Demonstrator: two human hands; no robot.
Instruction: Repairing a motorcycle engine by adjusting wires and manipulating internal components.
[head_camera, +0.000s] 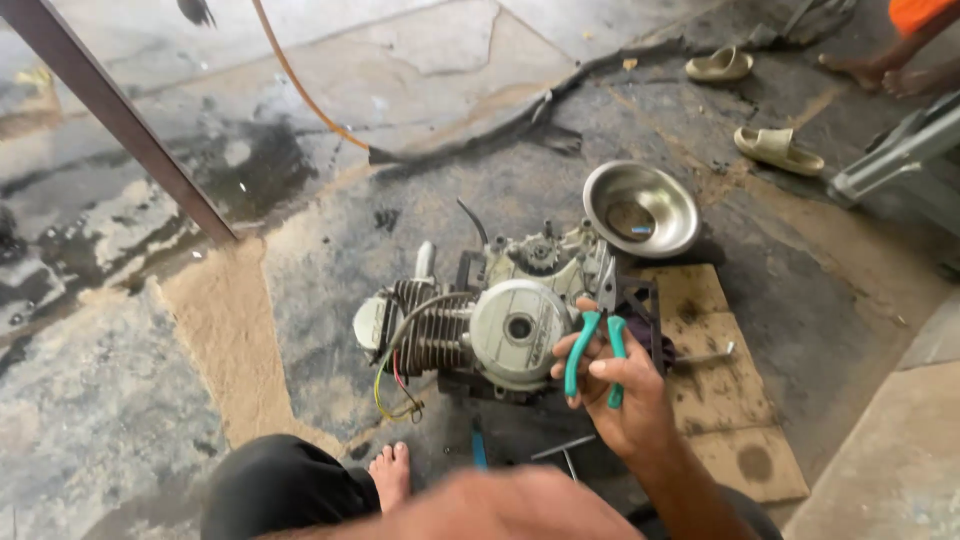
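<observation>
A small motorcycle engine (490, 320) with cooling fins and a round silver side cover lies on the stained concrete floor. My right hand (615, 390) is closed around the green handles of a pair of pliers (583, 350). The pliers' jaws point up against the engine's right side, beside the cover. Coloured wires (392, 385) loop out of the engine's left end. My left hand does not show; a blurred patch of skin (490, 510) fills the bottom middle, and I cannot tell what part it is. My bare foot (390, 475) rests just below the engine.
A steel bowl (640, 208) sits behind the engine. Cardboard (735, 410) lies to its right with a metal rod (705, 355) on it. A T-handle tool (565, 450) and a blue-handled tool (478, 450) lie near my foot. Two sandals (778, 148), another person's feet (880, 72) and a metal bar (130, 130) lie farther off.
</observation>
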